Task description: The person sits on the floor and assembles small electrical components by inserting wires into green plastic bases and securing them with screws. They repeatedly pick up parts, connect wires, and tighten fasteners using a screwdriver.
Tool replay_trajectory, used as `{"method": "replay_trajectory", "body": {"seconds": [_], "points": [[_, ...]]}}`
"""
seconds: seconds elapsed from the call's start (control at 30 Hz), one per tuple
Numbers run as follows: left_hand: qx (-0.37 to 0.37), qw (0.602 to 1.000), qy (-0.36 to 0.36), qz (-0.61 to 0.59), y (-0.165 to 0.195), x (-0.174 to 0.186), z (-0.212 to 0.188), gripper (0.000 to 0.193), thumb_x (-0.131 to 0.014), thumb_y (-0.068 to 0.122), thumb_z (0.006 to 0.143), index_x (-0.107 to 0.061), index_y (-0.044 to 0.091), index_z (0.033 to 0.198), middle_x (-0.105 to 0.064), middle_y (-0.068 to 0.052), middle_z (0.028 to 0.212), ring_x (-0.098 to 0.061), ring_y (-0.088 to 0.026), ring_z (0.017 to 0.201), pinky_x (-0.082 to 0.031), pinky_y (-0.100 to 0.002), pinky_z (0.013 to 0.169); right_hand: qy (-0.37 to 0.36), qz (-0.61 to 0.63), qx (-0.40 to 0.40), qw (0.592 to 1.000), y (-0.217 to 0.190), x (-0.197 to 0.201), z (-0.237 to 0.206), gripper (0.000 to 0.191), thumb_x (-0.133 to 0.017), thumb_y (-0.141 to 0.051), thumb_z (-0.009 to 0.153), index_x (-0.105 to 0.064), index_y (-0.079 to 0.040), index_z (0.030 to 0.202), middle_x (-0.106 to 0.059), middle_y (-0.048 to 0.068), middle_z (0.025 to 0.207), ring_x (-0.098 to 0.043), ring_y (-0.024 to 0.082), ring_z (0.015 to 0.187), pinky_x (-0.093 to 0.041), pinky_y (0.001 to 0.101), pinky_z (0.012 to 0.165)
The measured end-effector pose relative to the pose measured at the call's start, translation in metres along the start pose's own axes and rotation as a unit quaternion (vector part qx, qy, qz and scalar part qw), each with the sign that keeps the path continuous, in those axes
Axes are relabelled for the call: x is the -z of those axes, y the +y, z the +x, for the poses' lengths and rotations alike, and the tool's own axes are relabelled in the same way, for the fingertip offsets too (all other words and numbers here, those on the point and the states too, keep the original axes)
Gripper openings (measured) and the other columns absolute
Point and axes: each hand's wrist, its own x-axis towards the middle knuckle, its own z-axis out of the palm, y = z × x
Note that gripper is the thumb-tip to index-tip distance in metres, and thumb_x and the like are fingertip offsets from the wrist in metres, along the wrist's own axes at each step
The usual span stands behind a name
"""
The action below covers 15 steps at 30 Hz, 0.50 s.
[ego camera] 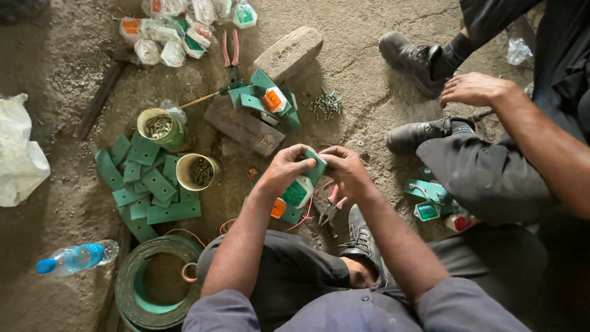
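- Holding a small green plate [318,165] between both hands, above the person's lap and the dirt floor [381,110].
- Left hand [284,169]: grip clenched on the plate's near edge, thumb on top.
- Right hand [347,169]: fingers pinched on the plate's far edge; a screw may sit under them, too small to tell.
- Judgement: to do this well, keep the plate level and both thumbs firm so it cannot twist.
- Just below the hands: a green-and-white housing [297,192], an orange piece [278,208], red-handled pliers [332,208].
- Left: stack of green plates [147,184], two tins of screws [198,171].
- Beyond: a brick [289,52], loose screws [327,103], bagged parts [172,31].
- Near edge: green strip coil [138,289], water bottle [77,257].
- Right: another person's hand [473,89] and boots.
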Motion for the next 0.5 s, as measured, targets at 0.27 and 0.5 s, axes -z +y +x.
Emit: {"method": "replay_trajectory", "body": {"seconds": [0.27, 0.5], "points": [[-0.023, 0.996, -0.028, -0.086, -0.002, -0.003, 0.000, 0.023, -0.077, 0.015, 0.094, -0.069, 0.002, 0.111, -0.071, -0.001, 0.097, -0.065, -0.009, 0.085, -0.055, -0.026, 0.076, -0.048, -0.151, -0.051, 0.986, -0.032, 0.004, -0.009, 0.037, -0.074, -0.009, 0.089, -0.070, 0.006, 0.122, -0.076, 0.017, 0.104, -0.073, 0.024, 0.088, -0.060, 0.0411, 0.068], [-0.066, 0.981, -0.060, -0.171, -0.003, -0.004, 0.001, 0.033, -0.076, 0.013, 0.095, -0.064, 0.003, 0.124, -0.073, -0.006, 0.107, -0.070, -0.015, 0.095, -0.058, -0.030, 0.086, -0.044, -0.148, 0.024, 0.988, -0.025, -0.001, -0.003, 0.032, -0.075, -0.011, 0.093, -0.070, 0.006, 0.120, -0.076, 0.012, 0.102, -0.072, 0.017, 0.087, -0.060, 0.0307, 0.078]]}}
